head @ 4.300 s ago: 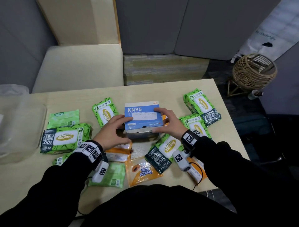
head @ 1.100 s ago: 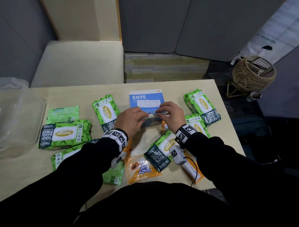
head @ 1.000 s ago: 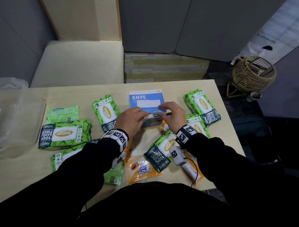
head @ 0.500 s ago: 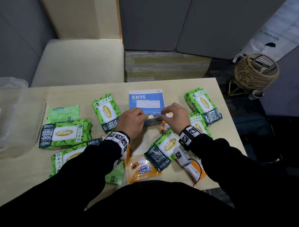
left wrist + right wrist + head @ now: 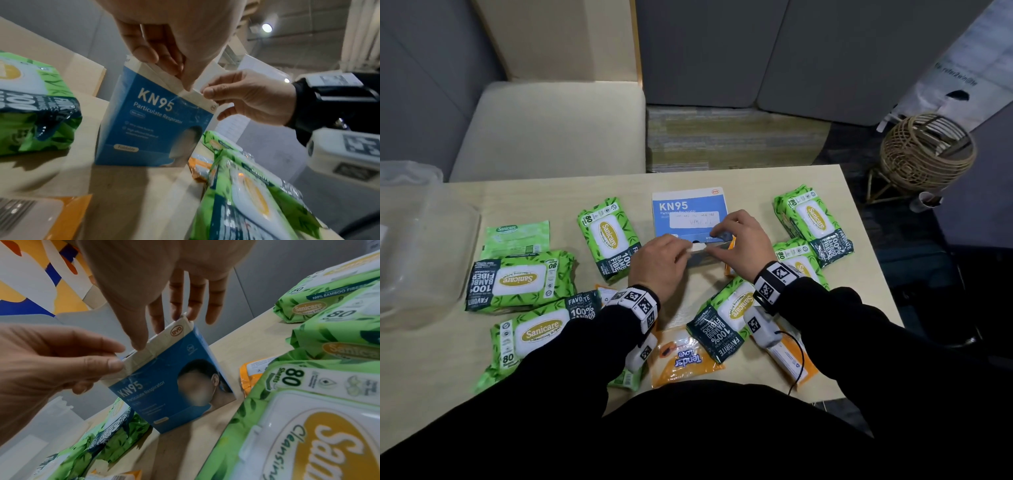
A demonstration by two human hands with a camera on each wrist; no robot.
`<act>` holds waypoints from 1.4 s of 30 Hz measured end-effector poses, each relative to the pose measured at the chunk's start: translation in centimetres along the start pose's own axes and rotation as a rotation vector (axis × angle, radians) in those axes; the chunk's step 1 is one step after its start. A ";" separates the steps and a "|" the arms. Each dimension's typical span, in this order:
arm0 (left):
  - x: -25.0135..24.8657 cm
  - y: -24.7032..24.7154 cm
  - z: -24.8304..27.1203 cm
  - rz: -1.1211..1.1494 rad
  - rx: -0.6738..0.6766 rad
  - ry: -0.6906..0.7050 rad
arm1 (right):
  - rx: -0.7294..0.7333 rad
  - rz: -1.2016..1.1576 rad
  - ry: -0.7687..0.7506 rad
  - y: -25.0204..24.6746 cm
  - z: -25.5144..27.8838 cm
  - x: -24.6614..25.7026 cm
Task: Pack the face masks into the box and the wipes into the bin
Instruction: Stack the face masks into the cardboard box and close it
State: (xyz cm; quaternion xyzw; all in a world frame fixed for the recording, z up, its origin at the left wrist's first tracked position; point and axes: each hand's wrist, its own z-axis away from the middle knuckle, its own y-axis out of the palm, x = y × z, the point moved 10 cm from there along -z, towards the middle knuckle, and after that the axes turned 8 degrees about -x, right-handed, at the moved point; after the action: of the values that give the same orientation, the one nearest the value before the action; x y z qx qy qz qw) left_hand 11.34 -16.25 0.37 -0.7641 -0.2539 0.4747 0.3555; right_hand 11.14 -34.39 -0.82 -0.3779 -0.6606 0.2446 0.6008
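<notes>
Wipe packs ring the box; open table lies behind it and at the far left.

The KN95 box (image 5: 690, 219) stands mid-table with both hands at its top edge, the left hand (image 5: 659, 265) and right hand (image 5: 739, 246) filling the space just in front of it. 1 green wipes pack (image 5: 608, 240) sits just beside its left, 2 green packs (image 5: 812, 219) crowd the right, and more green and orange packs (image 5: 685, 356) lie along the near edge. Bare tabletop (image 5: 592, 186) runs behind the box to the far edge. The clear bin (image 5: 424, 253) blocks the far-left side.
</notes>
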 end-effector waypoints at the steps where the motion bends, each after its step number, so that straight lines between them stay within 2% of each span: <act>1: 0.4 -0.2 -0.3 0.013 0.013 -0.066 | 0.001 0.011 0.007 0.1 0.0 0.1; 3: 0.8 -0.5 -1.0 -0.009 0.009 -0.119 | -0.010 0.026 0.021 0.1 -0.1 0.3; 6: 1.3 -0.6 -2.4 -0.120 0.045 -0.082 | -0.025 0.052 0.037 0.3 -0.4 0.5; 10: 2.3 0.3 -3.0 -0.064 0.133 -0.076 | -0.051 0.086 0.022 0.3 -0.5 0.7; 14: 2.4 0.1 -3.2 -0.075 0.098 -0.097 | -0.051 0.115 0.012 0.7 -0.6 0.9; 19: 2.2 0.1 -3.0 -0.101 0.101 -0.099 | 0.035 0.213 -0.013 1.5 -1.7 1.3; 23: 4.2 -0.2 -2.4 -0.141 0.126 -0.168 | 0.012 0.129 0.034 1.9 -1.8 0.9; 26: 6.1 0.2 -1.8 -0.123 0.213 -0.235 | -0.042 0.033 0.124 2.3 -1.1 -0.8; 29: 6.4 0.8 -1.5 -0.036 0.281 -0.275 | 0.060 -0.031 0.179 3.8 -0.8 -1.7; 31: 6.1 0.8 -1.7 -0.051 0.258 -0.261 | 0.114 0.006 0.145 4.5 -0.8 -1.5; 35: 5.6 1.1 -1.9 -0.093 0.194 -0.226 | 0.102 0.060 0.141 4.5 -0.9 -1.7; 42: 4.8 0.2 -2.0 -0.003 0.132 -0.202 | 0.043 -0.058 0.161 3.7 -0.7 -1.5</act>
State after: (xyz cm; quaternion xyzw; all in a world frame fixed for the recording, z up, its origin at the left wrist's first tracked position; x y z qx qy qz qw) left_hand 15.22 -13.49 -1.85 -0.6869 -0.2577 0.5644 0.3786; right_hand 12.56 -33.47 -4.55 -0.3640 -0.6156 0.2100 0.6666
